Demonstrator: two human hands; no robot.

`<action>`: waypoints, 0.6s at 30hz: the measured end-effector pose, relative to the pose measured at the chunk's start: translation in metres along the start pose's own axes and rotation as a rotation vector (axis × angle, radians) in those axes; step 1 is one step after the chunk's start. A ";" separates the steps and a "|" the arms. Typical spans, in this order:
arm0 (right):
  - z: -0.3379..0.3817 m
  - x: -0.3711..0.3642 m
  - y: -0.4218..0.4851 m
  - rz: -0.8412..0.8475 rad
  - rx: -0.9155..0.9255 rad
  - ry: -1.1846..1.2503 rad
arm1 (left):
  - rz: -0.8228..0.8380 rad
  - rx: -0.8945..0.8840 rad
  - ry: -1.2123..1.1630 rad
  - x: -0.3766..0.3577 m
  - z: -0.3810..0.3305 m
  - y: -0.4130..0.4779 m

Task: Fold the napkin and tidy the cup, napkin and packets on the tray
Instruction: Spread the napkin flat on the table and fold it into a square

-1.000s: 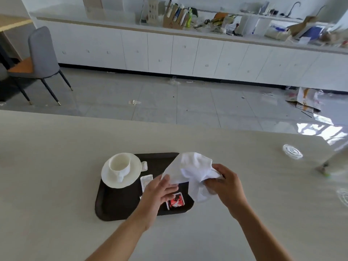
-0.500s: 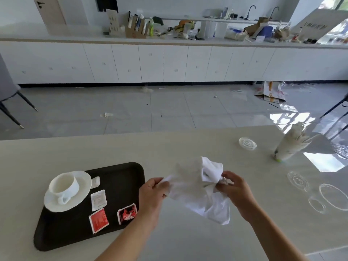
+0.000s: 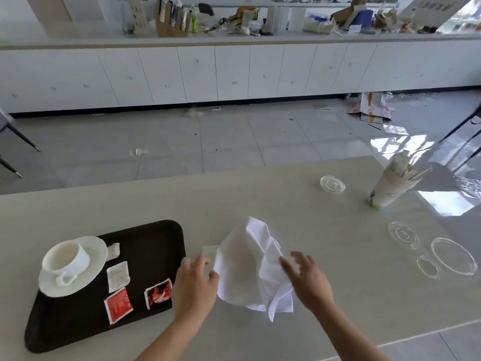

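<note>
A crumpled white napkin [image 3: 247, 267] lies in a peaked heap on the pale table, just right of the black tray [image 3: 156, 246]. My left hand [image 3: 195, 285] pinches the napkin's left edge between thumb and fingers. My right hand [image 3: 308, 278] hovers over its right side with fingers spread, holding nothing. On the tray's left end a white cup [image 3: 66, 259] stands on a white saucer [image 3: 91, 272]. Packets lie loose on the tray: a white one [image 3: 118, 276], a red one [image 3: 118, 304], a red-and-black one [image 3: 158, 293] and a small white one [image 3: 113, 251].
A paper cup [image 3: 390, 186] with sticks in it stands at the table's far right. Clear plastic lids [image 3: 332, 184] [image 3: 453, 259] lie near it. The table's near edge [image 3: 416, 334] runs close to my right forearm. Tiled floor and white cabinets lie beyond.
The napkin has come down from mid-air onto the table right of the tray. My right hand has let go of it and opened. The view has swung right.
</note>
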State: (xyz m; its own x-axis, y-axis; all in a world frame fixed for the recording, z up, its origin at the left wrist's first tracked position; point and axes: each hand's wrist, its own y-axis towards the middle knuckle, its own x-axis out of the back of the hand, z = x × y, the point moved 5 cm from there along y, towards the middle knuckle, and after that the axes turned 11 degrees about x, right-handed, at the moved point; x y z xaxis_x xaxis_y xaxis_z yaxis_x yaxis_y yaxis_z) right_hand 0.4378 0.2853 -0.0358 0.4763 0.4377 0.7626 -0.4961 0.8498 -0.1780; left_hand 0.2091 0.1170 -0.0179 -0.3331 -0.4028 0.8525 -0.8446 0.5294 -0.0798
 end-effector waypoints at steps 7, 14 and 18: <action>0.012 -0.010 0.004 -0.045 -0.014 0.048 | 0.442 -0.209 0.058 -0.061 -0.005 0.011; -0.059 0.079 -0.011 -0.207 -0.089 -0.266 | 0.419 -0.177 -0.048 -0.072 0.007 0.020; -0.073 0.065 0.012 0.304 -0.186 -0.520 | 0.223 -0.218 0.126 -0.065 -0.007 0.030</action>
State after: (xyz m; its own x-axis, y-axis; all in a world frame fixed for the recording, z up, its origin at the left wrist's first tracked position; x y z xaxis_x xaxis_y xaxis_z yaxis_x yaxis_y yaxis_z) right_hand 0.5156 0.3450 -0.0341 -0.1045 0.5080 0.8550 -0.3968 0.7670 -0.5042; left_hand 0.2083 0.1646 -0.0715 -0.4339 -0.1708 0.8846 -0.6426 0.7469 -0.1710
